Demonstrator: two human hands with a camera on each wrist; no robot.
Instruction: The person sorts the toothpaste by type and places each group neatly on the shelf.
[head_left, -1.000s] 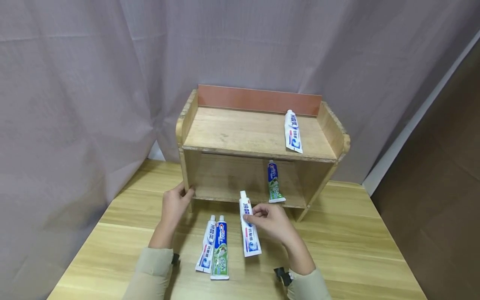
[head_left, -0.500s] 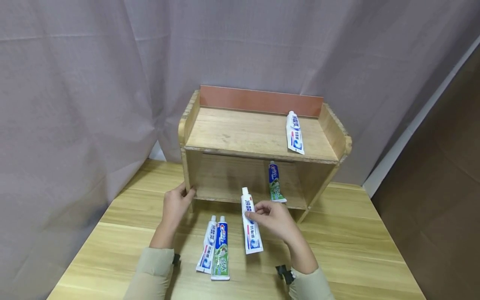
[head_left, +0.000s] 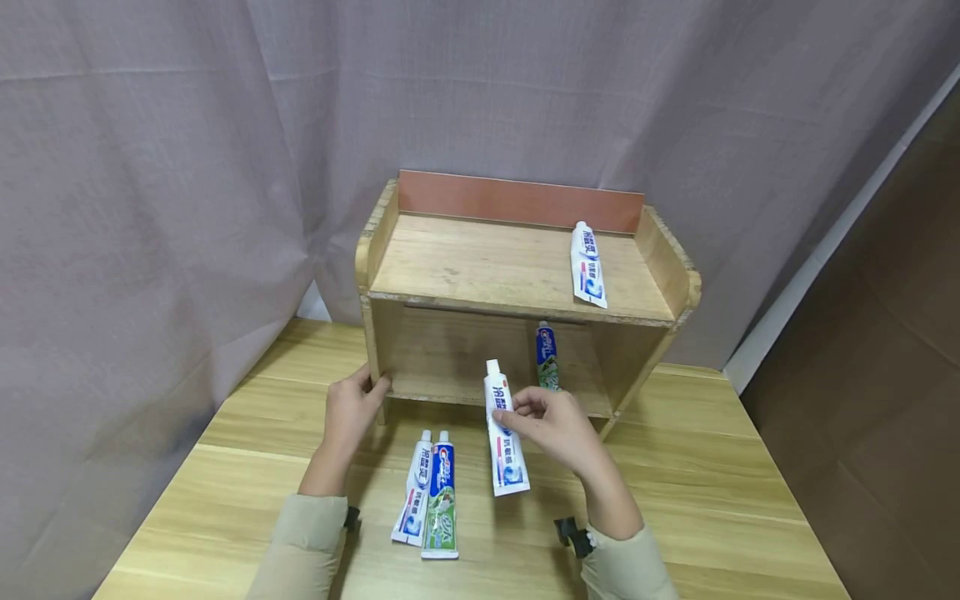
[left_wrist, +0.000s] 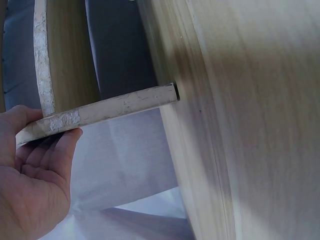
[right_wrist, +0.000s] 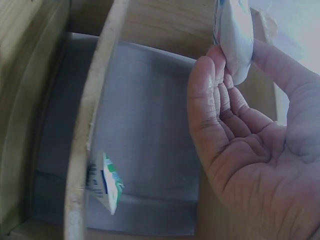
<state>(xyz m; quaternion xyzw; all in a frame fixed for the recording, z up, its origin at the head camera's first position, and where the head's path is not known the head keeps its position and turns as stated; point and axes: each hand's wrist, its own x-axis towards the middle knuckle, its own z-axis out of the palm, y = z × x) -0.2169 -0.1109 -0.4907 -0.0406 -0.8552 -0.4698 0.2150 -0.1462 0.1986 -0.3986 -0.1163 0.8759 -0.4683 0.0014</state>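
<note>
My right hand (head_left: 558,425) pinches a white toothpaste tube (head_left: 506,450) between thumb and fingers, cap up, in front of the lower shelf. The right wrist view shows the end of that tube (right_wrist: 236,40) at the fingertips. My left hand (head_left: 351,417) grips the left side panel of the wooden shelf rack (head_left: 480,258); in the left wrist view, thumb and fingers (left_wrist: 62,155) lie on either side of the panel edge (left_wrist: 110,109). On the upper shelf lies another white toothpaste tube (head_left: 588,267). A blue-green toothpaste tube (head_left: 547,354) is on the lower shelf, its bottom end hidden by my right hand.
A white toothpaste tube (head_left: 414,500) and a blue-green toothpaste tube (head_left: 441,508) lie side by side on the wooden table (head_left: 712,500), between my forearms. A grey curtain (head_left: 487,83) hangs behind the rack. A brown panel (head_left: 870,333) stands at the right.
My right hand has risen slightly toward the lower shelf with the white toothpaste tube and now covers the bottom of the blue-green tube there. The left hand keeps its grip on the rack.
</note>
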